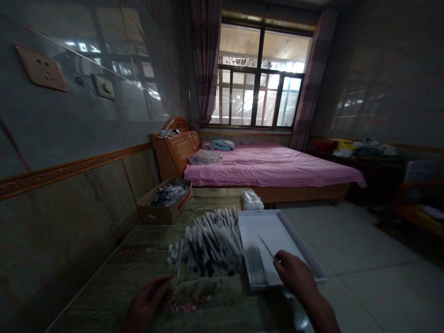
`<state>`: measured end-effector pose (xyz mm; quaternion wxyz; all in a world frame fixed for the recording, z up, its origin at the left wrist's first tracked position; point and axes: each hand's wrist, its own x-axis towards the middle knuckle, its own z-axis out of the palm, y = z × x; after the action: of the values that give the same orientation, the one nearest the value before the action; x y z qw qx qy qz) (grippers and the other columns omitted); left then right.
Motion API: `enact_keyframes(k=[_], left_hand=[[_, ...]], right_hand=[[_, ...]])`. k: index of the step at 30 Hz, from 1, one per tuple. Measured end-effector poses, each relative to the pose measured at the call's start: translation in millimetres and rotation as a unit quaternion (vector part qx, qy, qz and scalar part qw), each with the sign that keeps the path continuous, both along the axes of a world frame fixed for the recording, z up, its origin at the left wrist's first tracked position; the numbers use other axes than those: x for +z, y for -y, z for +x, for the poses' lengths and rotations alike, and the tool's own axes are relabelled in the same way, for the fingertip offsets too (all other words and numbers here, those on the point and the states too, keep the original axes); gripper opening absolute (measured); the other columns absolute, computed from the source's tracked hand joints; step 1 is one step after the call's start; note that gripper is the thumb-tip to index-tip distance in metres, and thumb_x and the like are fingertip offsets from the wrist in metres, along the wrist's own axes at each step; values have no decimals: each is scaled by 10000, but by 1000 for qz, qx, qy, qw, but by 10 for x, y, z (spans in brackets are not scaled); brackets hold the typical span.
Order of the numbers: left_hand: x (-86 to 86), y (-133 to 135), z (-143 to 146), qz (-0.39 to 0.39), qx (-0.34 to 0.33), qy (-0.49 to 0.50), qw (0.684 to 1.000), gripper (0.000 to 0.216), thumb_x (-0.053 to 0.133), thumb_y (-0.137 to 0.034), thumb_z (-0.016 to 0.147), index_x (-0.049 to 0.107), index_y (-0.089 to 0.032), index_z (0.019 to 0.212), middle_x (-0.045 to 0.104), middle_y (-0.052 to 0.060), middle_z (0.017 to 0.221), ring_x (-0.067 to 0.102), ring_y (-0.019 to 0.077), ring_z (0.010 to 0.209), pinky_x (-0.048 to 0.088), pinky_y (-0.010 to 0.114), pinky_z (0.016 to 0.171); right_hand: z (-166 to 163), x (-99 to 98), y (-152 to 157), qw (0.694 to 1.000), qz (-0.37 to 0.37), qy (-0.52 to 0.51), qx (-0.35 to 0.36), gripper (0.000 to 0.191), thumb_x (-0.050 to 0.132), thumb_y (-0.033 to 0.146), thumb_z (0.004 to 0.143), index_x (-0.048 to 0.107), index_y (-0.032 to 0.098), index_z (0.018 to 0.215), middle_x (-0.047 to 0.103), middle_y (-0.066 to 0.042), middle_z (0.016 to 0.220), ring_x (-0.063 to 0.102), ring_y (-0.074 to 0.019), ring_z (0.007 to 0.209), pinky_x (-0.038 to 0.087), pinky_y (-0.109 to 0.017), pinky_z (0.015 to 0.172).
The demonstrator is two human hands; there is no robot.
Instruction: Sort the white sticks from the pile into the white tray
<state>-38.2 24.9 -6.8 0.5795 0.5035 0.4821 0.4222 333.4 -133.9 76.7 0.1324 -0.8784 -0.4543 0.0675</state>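
Note:
A heap of several white pens (211, 240) lies in the middle of the table (138, 259). To its right stands a shallow white tray (305, 252) with a short row of pens (255, 268) laid in its near left corner. My right hand (294, 273) hovers over the tray's near end, fingers pinched on a thin pen (267, 247) that points away from me. My left hand (151, 298) rests on the table near the front of the heap, its fingers curled round the end of a white pen (177, 263).
A cardboard box (163, 203) filled with pens stands at the table's far left by the wall. A crumpled white bag (251, 200) lies at the far edge. Beyond are a pink-covered bed (270, 169), a window and tiled floor to the right.

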Motion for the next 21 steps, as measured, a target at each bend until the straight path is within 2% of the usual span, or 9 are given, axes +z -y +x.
enact_keyframes(k=[3,6,11,15,21], left_hand=[[38,20,19,2,12,-12,1000,668,816,-694,421,738,-192,855,774,52,696,726,260,662,577,285,544],[61,23,16,5,21,-22,1000,688,806,-717,393,742,-191,831,772,56,686,729,268,658,586,294,545],[87,-8,-12,9,-4,-36,999,647,823,-693,393,755,-204,812,781,50,693,733,263,680,595,289,588],[100,1,4,4,9,-24,1000,661,826,-698,374,749,-196,798,773,51,665,727,260,656,586,290,564],[71,15,1,-9,8,-14,1000,653,833,-681,384,746,-198,814,782,59,704,729,260,690,587,288,580]], right_hand=[[66,-27,-10,998,-52,16,-14,264,455,283,892,705,223,956,744,-84,982,686,-219,923,387,-269,658],[8,-39,-37,997,-70,20,-22,278,454,281,878,709,224,972,745,-101,1003,688,-248,955,396,-288,666],[-65,-43,-57,997,-78,13,-12,279,482,318,878,703,225,1022,745,-93,1043,683,-258,997,420,-305,722],[-45,-69,-90,997,-76,5,-3,285,514,341,869,692,230,1062,746,-77,1060,681,-245,1001,423,-296,731],[-47,-114,-161,997,-80,-4,7,290,506,269,849,682,246,1078,744,-59,1074,679,-217,997,406,-269,717]])
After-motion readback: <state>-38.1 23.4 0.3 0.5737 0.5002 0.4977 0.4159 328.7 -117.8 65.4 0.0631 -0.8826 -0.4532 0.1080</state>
